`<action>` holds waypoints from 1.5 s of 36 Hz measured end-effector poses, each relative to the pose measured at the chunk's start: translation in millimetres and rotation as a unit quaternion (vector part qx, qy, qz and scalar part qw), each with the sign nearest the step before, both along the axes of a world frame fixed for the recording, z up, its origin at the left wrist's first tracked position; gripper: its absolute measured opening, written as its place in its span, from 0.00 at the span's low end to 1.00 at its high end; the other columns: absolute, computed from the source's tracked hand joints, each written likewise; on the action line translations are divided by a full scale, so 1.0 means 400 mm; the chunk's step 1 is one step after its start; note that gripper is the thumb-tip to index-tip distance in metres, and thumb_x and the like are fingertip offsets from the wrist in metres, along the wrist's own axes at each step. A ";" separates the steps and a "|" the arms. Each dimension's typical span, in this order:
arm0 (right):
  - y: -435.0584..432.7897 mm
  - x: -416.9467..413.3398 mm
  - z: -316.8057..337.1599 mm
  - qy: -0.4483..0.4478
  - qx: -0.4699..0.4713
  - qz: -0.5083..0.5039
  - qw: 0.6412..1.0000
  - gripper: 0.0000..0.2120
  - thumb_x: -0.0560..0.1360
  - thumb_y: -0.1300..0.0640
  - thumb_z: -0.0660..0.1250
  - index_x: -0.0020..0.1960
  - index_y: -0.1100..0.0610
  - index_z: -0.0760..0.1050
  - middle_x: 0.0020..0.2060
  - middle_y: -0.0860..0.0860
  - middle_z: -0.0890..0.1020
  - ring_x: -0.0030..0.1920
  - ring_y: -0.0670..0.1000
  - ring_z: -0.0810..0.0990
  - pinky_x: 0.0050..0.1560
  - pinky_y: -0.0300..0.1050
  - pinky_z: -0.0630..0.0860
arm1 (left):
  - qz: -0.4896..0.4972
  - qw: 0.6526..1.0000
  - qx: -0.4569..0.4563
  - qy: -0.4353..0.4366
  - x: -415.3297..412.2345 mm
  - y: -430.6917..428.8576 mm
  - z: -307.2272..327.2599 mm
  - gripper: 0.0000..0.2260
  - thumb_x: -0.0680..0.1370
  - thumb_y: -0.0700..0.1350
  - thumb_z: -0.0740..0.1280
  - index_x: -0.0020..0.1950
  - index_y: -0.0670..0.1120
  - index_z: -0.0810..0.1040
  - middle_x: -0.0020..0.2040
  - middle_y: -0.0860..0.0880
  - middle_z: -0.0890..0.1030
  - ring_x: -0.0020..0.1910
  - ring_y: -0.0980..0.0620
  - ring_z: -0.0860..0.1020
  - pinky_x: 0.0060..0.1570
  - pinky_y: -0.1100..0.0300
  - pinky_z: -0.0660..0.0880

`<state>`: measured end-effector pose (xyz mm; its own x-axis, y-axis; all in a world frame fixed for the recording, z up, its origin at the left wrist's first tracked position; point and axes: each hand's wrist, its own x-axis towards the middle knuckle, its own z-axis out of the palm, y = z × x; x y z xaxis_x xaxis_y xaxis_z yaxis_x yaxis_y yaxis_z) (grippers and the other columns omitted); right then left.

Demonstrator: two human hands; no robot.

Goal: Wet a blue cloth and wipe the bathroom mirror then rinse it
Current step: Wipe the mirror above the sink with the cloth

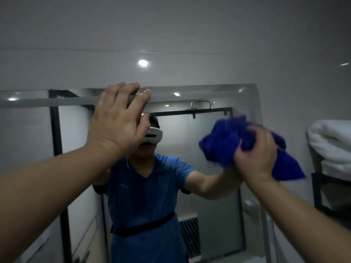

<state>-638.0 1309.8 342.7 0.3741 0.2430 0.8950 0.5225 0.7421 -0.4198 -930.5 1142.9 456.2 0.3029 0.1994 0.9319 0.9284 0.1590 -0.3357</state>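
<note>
The bathroom mirror (212, 186) fills the lower middle of the head view, its rounded top right corner near the white wall. My right hand (256, 154) grips a bunched blue cloth (222, 141) and presses it against the glass on the mirror's right side. My left hand (117, 118) rests flat on the mirror near its top edge, fingers spread and holding nothing. The glass reflects a person in a blue shirt with a white headset.
A stack of white towels (330, 147) lies on a black rack (326, 196) at the right edge. White tiled wall (171, 35) rises above the mirror. A black-framed shower enclosure appears in the reflection.
</note>
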 end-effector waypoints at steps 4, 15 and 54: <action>-0.022 -0.036 0.241 0.074 -0.005 -0.030 0.997 0.17 0.77 0.49 0.68 0.63 0.55 0.76 0.58 0.55 0.81 0.59 0.59 0.81 0.65 0.63 0.76 | 0.004 1.000 0.000 0.003 -0.001 0.002 -0.001 0.26 0.82 0.55 0.57 0.77 0.45 0.74 0.76 0.40 0.72 0.74 0.34 0.69 0.76 0.38 0.63; -0.125 -0.243 0.100 -0.110 0.042 -0.075 0.990 0.19 0.78 0.49 0.64 0.67 0.53 0.75 0.58 0.54 0.79 0.57 0.58 0.77 0.61 0.59 0.73 | 0.012 1.000 -0.015 -0.008 -0.008 0.000 -0.003 0.26 0.83 0.55 0.57 0.79 0.47 0.71 0.77 0.41 0.71 0.76 0.36 0.67 0.77 0.38 0.61; -0.261 -0.480 0.324 -0.229 0.053 0.025 0.972 0.21 0.82 0.48 0.66 0.73 0.50 0.75 0.72 0.49 0.76 0.77 0.54 0.69 0.85 0.55 0.51 | -0.219 0.873 0.004 -0.435 -0.161 -0.273 0.089 0.13 0.75 0.47 0.69 0.57 0.59 0.74 0.44 0.59 0.81 0.40 0.63 0.78 0.33 0.70 0.68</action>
<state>-830.0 1205.4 472.5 -0.0788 0.1472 0.9860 0.5985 0.7980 -0.0713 -995.0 1033.6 492.0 -0.4761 0.2341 0.8477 0.8035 -0.2759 0.5275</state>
